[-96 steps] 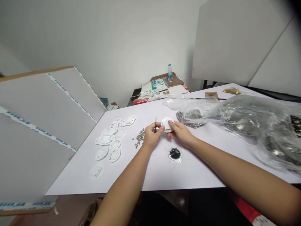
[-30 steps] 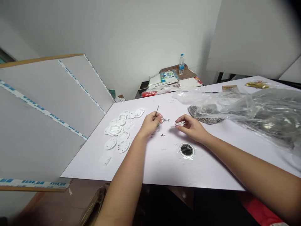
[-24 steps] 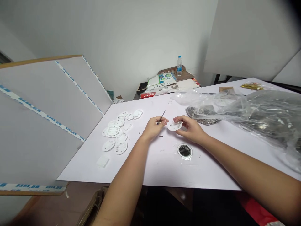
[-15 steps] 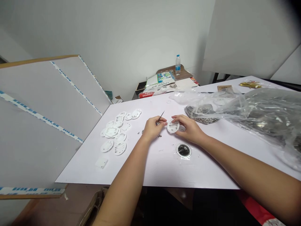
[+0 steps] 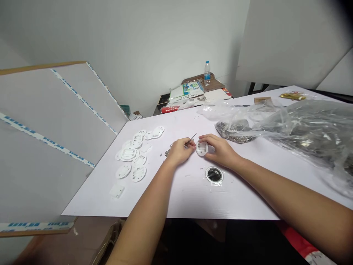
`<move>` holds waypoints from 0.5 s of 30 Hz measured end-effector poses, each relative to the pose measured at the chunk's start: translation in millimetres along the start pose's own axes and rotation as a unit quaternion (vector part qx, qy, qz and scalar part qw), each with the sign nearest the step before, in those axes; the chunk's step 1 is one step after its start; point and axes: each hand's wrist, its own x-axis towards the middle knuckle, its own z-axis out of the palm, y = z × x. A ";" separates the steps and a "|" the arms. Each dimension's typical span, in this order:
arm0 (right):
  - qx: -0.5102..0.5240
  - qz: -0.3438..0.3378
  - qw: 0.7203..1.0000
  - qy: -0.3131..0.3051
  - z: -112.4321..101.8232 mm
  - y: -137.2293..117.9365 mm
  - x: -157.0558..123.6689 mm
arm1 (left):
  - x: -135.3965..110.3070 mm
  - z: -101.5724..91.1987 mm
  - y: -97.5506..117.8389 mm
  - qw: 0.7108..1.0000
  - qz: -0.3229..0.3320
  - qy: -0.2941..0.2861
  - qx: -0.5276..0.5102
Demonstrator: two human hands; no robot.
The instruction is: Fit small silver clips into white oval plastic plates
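My left hand [image 5: 179, 151] pinches a thin dark metal tool [image 5: 192, 138] whose tip slants up to the right. My right hand [image 5: 217, 149] grips a small round white plastic disc [image 5: 202, 148], tilted on edge just above the white table [image 5: 176, 191]. The two hands almost touch at the disc. A scatter of small metal pieces [image 5: 166, 152] lies just left of my left hand. A pile of similar white discs [image 5: 135, 154] lies further left on the table.
A black round part in clear wrap [image 5: 213, 174] lies in front of my right hand. Large clear plastic bags of metal parts [image 5: 298, 129] fill the right side. Grey boards with blue tape [image 5: 49, 125] lean at the left. A water bottle [image 5: 207, 68] stands behind on a cluttered side table.
My right hand brought the white disc up to the left hand and turned it more on edge. The left hand, still pinching the tool, has drawn close to the disc.
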 end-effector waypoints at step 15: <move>0.016 0.022 1.000 -0.013 2.0 1.2 -1.2 | 0.7 1.4 -0.8 0.999 0.013 -0.027 0.036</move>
